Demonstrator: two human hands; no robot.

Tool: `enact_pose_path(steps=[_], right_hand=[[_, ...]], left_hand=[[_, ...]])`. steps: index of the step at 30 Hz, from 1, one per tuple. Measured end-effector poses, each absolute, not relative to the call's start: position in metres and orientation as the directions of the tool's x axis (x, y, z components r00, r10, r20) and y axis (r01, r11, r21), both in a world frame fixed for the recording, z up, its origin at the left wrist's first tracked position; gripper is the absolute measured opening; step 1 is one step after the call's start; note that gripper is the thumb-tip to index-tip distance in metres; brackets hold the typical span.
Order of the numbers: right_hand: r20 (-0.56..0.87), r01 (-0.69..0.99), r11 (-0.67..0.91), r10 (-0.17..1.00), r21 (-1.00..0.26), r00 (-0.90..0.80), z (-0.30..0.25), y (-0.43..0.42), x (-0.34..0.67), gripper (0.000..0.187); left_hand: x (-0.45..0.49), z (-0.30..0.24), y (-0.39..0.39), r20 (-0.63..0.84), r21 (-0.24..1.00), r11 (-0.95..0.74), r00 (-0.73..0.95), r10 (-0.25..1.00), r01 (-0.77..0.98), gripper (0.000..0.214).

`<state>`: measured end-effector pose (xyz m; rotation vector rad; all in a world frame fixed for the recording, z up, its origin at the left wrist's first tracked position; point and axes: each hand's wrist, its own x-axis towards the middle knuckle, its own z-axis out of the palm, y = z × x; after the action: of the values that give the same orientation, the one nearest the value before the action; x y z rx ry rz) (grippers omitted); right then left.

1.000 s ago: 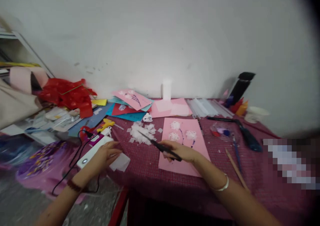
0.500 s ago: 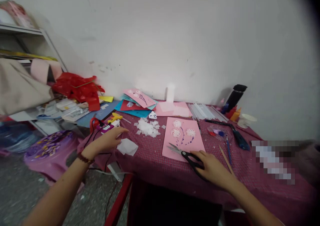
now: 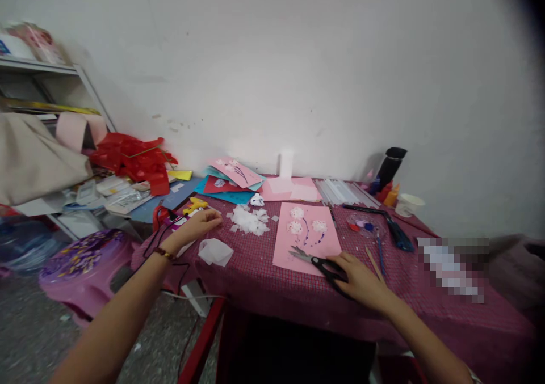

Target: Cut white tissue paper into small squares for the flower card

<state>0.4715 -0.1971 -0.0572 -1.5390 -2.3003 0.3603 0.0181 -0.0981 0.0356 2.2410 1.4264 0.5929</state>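
My right hand (image 3: 357,279) rests at the table's front, its fingers on the black handles of a pair of scissors (image 3: 317,260). The scissors' blades lie over the lower part of a pink card (image 3: 283,250). On that card are white paper flowers and purple painted stems. My left hand (image 3: 201,225) hovers left of a heap of small white paper pieces (image 3: 251,219), fingers slightly bent and nothing visible in them. Below it lies a folded sheet of thin white paper (image 3: 216,252). A yellow and purple glue gun (image 3: 195,205) is partly hidden behind my left hand.
Decorated cards (image 3: 234,174) are stacked at the back, beside pink sheets (image 3: 298,188) and clear glue sticks (image 3: 344,192). Paintbrushes (image 3: 380,253), a second glue gun (image 3: 398,233), paint bottles (image 3: 392,195) and a cup (image 3: 409,204) stand or lie right. A purple stool (image 3: 85,259) is left.
My left hand has moved slightly right toward the white paper heap, its fingers bending more. My right hand stays on the scissors. The whole view has shifted a little.
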Motion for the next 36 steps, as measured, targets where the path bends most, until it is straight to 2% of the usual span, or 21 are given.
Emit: enact_pose_path(steps=[3, 6, 11, 15, 18, 20, 21, 23, 25, 27, 29, 32, 36], right_hand=[[0.134, 0.839, 0.373, 0.927, -0.396, -0.349, -0.058, -0.195, 0.472, 0.041], [0.115, 0.838, 0.378, 0.925, -0.393, -0.363, -0.057, -0.192, 0.472, 0.043], [0.055, 0.839, 0.372, 0.922, -0.397, -0.383, -0.043, -0.194, 0.467, 0.049], [0.025, 0.848, 0.349, 0.928, -0.398, -0.371, -0.028, -0.201, 0.466, 0.053], [0.039, 0.862, 0.324, 0.941, -0.39, -0.336, -0.018, -0.201, 0.466, 0.046], [0.068, 0.866, 0.316, 0.947, -0.386, -0.315, -0.012, -0.199, 0.464, 0.044], [0.081, 0.865, 0.32, 0.946, -0.387, -0.314, -0.01, -0.198, 0.461, 0.044], [0.099, 0.853, 0.337, 0.94, -0.397, -0.326, -0.009, -0.195, 0.455, 0.043], [0.106, 0.833, 0.362, 0.93, -0.419, -0.352, -0.012, -0.194, 0.447, 0.042], [0.109, 0.802, 0.388, 0.917, -0.455, -0.382, -0.017, -0.192, 0.44, 0.04], [0.121, 0.762, 0.407, 0.906, -0.504, -0.405, -0.023, -0.189, 0.434, 0.038], [0.151, 0.703, 0.397, 0.909, -0.59, -0.387, -0.028, -0.181, 0.423, 0.034], [0.17, 0.614, 0.337, 0.934, -0.714, -0.315, -0.023, -0.162, 0.396, 0.036]], left_hand=[[0.009, 0.039, -0.104, 0.053, 0.533, -0.406, 0.45, 0.892, 0.742, 0.031], [-0.003, 0.024, -0.108, 0.038, 0.513, -0.401, 0.447, 0.894, 0.759, 0.039], [-0.004, -0.004, -0.106, 0.091, 0.53, -0.335, 0.34, 0.936, 0.779, 0.023], [0.014, 0.006, -0.096, 0.142, 0.566, -0.312, 0.283, 0.949, 0.763, 0.04], [0.027, 0.029, -0.091, 0.125, 0.578, -0.368, 0.366, 0.922, 0.729, 0.035], [0.029, 0.042, -0.09, 0.076, 0.578, -0.41, 0.454, 0.888, 0.706, 0.026], [0.028, 0.044, -0.091, 0.047, 0.569, -0.428, 0.492, 0.869, 0.702, 0.028], [0.019, 0.041, -0.094, -0.005, 0.487, -0.472, 0.543, 0.84, 0.735, 0.046], [0.008, 0.028, -0.098, -0.03, 0.324, -0.516, 0.554, 0.832, 0.793, 0.06], [-0.002, 0.012, -0.103, -0.01, 0.202, -0.54, 0.553, 0.833, 0.817, 0.055], [-0.007, -0.001, -0.104, 0.039, 0.262, -0.532, 0.542, 0.84, 0.805, 0.038], [-0.003, -0.004, -0.094, 0.045, 0.463, -0.45, 0.487, 0.872, 0.763, 0.025], [0.032, 0.016, -0.064, -0.138, 0.636, -0.346, 0.543, 0.828, 0.69, 0.021]])
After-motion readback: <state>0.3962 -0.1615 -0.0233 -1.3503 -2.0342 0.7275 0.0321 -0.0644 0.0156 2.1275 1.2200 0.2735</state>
